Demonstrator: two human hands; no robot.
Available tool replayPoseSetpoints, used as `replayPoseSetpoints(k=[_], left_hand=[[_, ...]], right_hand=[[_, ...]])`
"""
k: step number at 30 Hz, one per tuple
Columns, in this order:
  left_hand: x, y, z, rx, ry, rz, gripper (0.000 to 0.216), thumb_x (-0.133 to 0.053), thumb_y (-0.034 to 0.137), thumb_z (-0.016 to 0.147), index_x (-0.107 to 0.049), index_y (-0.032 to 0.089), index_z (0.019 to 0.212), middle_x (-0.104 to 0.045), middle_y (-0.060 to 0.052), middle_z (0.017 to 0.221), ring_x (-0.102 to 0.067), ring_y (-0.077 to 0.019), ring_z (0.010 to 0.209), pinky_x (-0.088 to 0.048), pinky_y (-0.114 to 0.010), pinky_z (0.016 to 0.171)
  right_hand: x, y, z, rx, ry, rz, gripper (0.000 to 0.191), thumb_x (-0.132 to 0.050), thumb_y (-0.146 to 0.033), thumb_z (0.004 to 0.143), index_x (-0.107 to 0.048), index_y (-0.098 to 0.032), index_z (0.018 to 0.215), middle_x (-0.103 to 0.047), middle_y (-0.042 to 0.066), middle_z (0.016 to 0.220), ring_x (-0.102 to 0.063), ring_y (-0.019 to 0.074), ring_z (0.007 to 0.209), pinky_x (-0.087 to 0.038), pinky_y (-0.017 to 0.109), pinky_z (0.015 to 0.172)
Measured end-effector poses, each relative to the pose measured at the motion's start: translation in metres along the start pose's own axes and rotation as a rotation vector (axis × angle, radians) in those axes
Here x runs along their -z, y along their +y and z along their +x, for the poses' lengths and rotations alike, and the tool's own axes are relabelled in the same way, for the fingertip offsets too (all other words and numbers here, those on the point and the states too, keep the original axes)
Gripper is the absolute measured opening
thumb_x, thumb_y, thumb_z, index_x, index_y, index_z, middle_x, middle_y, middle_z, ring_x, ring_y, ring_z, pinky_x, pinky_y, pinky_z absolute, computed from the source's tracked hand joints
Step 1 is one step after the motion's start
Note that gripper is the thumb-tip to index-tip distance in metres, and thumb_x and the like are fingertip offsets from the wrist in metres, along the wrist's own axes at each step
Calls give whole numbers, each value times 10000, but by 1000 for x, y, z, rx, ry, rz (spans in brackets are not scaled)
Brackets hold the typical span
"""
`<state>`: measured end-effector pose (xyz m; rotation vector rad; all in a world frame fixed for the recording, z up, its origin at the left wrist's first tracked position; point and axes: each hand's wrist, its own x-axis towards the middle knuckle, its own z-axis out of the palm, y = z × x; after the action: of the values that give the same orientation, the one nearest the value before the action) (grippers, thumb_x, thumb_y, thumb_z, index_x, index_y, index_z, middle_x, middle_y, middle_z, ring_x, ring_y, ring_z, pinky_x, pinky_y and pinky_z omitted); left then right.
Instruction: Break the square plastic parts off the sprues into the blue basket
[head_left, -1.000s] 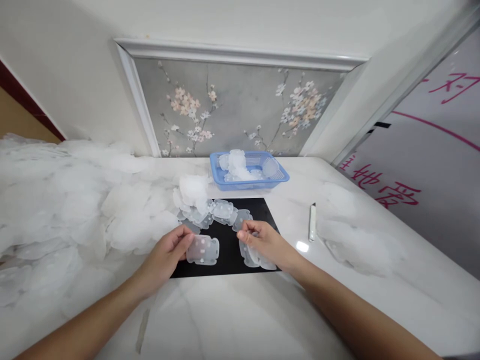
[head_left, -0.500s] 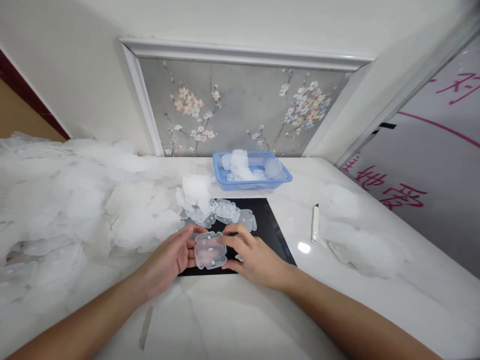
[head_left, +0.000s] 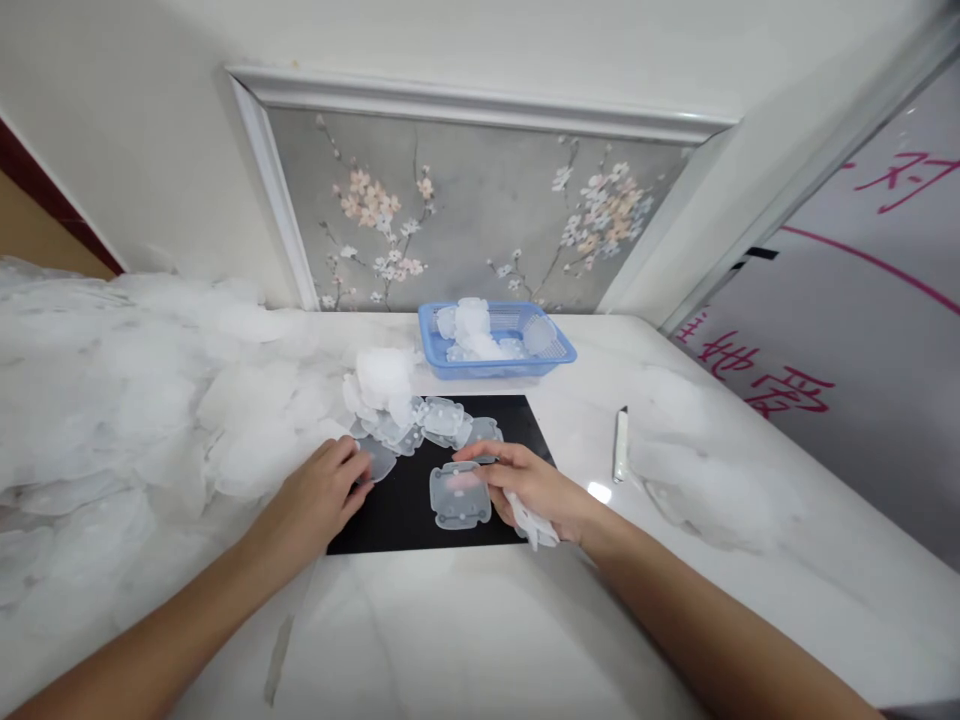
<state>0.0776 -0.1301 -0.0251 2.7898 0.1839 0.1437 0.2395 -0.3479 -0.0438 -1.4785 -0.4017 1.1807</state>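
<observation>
Holds a clear plastic piece (head_left: 459, 505) over the black mat (head_left: 397, 525) with the right hand (head_left: 536, 485), in a narrow grip, and carries a bunch of white pieces (head_left: 535, 524) against the palm. Touches a frosted piece (head_left: 379, 462) at the mat's left side with the curled left hand (head_left: 326, 483); cannot tell whether pinching it or only resting on it.

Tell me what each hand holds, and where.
The right hand holds a translucent piece by its right side, more pieces against its palm. The left hand is at another piece; grip unclear.
</observation>
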Motion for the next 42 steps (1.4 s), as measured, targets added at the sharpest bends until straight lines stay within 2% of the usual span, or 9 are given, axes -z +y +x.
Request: replayPoseSetpoints(k=[6, 11, 13, 19, 24, 28, 31, 37, 42], left_hand=[[9, 12, -3, 52, 61, -192, 127, -443, 240, 850, -513, 226, 745, -544, -8, 840, -529, -172, 696, -413, -291, 614], [9, 21, -3, 266, -22, -730, 187, -501, 319, 884, -446, 230, 730, -646, -40, 1073, -566, -235, 1009, -416, -316, 794], [6, 21, -2, 362, -85, -938, 229, -495, 378, 905, -432, 227, 744, -651, -41, 1133, -562, -224, 1002, -399, -323, 817], [-4, 21, -1, 502, -57, -1276, 254, -565, 430, 882, -460, 226, 774, -540, 48, 726, -510, -131, 729, -403, -259, 719], [-4, 26, 1, 568, -100, -1577, 213, -627, 339, 863, -482, 209, 778, -548, 31, 743, -572, -128, 742, -476, -265, 725], [-1, 30, 1, 598, -134, -1692, 169, -634, 260, 854, -507, 193, 765, -567, 13, 757, -603, -140, 752, -520, -287, 740], [2, 32, 2, 623, -148, -1736, 146, -630, 224, 848, -520, 189, 759, -585, 6, 762, -625, -148, 758, -534, -291, 747], [3, 34, 0, 617, -169, -1768, 121, -645, 222, 839, -539, 198, 785, -622, 3, 793, -646, -155, 792, -533, -298, 792], [-1, 31, -2, 500, -172, -1548, 180, -600, 357, 875, -514, 219, 797, -625, -3, 825, -622, -174, 832, -508, -333, 830]], right_hand=[[3, 5, 0, -20, -76, 159, 400, -730, -333, 704, -635, -172, 1058, -693, 39, 840, -395, 50, 403, -263, 214, 384], [7, 6, 2, 3, -109, 171, 405, -722, -295, 704, -634, -156, 1075, -585, -32, 583, -339, 55, 373, -241, 207, 376], [9, 7, 2, 11, -114, 142, 401, -708, -295, 717, -629, -160, 1086, -486, -74, 478, -295, 60, 348, -224, 211, 370], [8, 7, 2, 38, -81, 31, 435, -701, -391, 746, -611, -172, 1111, -463, -63, 532, -348, 81, 410, -244, 228, 422], [1, -2, -2, 263, 72, -200, 369, -682, -518, 755, -617, -183, 895, -486, -33, 663, -420, 106, 568, -327, 239, 533], [-5, -2, -7, 421, 145, -445, 295, -756, -396, 711, -583, -199, 848, -461, -55, 645, -421, 106, 567, -342, 238, 549], [-8, 4, -10, 574, 165, -681, 195, -687, -261, 797, -580, -225, 955, -515, -46, 680, -478, 117, 580, -399, 246, 578], [-21, 18, -8, 853, 110, -1140, 419, -620, -176, 851, -496, -267, 1242, -550, 61, 1040, -569, 153, 702, -502, 285, 604], [-31, 19, -6, 935, 55, -939, 153, -488, -201, 918, -605, -232, 1012, -578, 86, 1142, -571, 138, 719, -486, 279, 636]])
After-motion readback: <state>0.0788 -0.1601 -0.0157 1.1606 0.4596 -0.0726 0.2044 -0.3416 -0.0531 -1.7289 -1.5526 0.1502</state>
